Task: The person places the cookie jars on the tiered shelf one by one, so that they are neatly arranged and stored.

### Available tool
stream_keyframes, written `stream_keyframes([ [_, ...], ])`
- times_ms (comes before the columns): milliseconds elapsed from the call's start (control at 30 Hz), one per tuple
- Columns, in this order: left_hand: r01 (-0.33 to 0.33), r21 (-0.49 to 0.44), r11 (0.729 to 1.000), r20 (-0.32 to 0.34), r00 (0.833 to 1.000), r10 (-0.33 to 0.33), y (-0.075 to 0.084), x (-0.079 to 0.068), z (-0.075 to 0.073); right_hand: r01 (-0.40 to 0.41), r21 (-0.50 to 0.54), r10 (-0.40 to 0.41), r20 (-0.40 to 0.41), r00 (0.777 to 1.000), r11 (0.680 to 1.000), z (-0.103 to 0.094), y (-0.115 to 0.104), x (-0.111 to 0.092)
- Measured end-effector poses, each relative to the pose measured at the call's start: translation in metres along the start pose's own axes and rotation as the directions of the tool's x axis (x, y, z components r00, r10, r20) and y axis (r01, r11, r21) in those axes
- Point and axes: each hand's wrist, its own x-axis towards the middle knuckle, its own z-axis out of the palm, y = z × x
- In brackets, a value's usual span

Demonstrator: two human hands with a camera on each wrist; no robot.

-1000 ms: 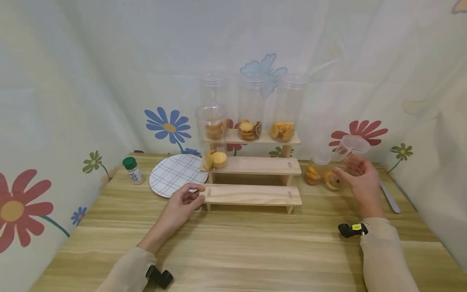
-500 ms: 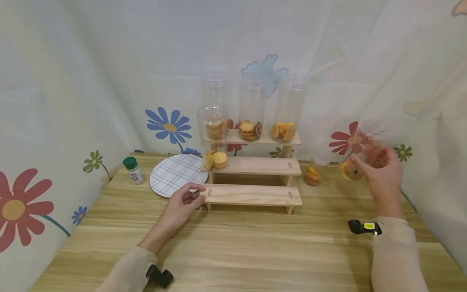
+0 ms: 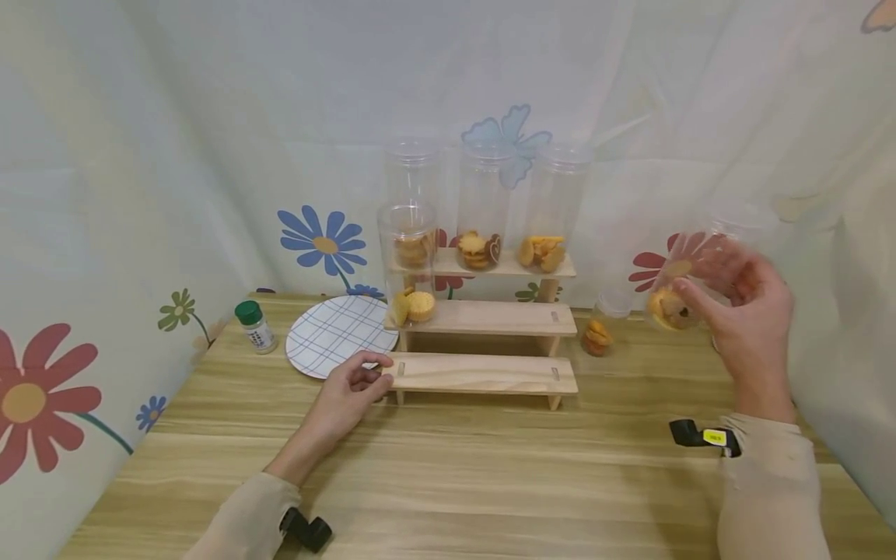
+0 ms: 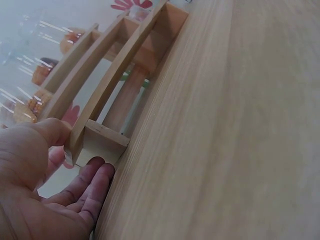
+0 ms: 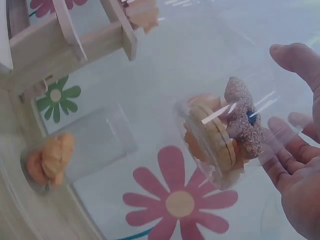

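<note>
My right hand point(image 3: 756, 319) grips a clear plastic jar point(image 3: 673, 272) with cookies at its bottom, raised off the table at the right. Through its wall in the right wrist view show a sandwich cookie point(image 5: 212, 132) and a brown crumb-coated piece point(image 5: 244, 117). My left hand point(image 3: 350, 397) holds the left end of the lowest board of a three-step wooden stand point(image 3: 483, 375), thumb and fingers at the board's edge in the left wrist view. On the middle step's left end stands a clear jar point(image 3: 408, 257) with yellow cookies.
Three tall lidded cookie jars point(image 3: 483, 194) line the top step. A smaller cookie jar point(image 3: 598, 330) stands right of the stand. At left are a checked plate point(image 3: 336, 334) and a green-capped shaker point(image 3: 256, 327). A patterned curtain point(image 3: 210, 194) hangs behind.
My right hand has lifted the jar off the table and carried it right, away from the smaller jar, tilting it slightly. The left hand stays at the stand.
</note>
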Motion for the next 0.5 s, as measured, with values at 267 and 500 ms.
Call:
stream_keyframes([
  [267,-0.003,-0.001,1.000,-0.003,1.000,0.003,0.002,-0.001,-0.001,0.069,-0.091,-0.061,0.090,0.994,0.993,0.023,-0.017,-0.010],
  [500,-0.004,-0.005,1.000,-0.008,1.000,0.003,0.000,-0.001,0.001,0.122,-0.139,-0.093,0.199,0.976,0.983,0.051,-0.027,-0.021],
])
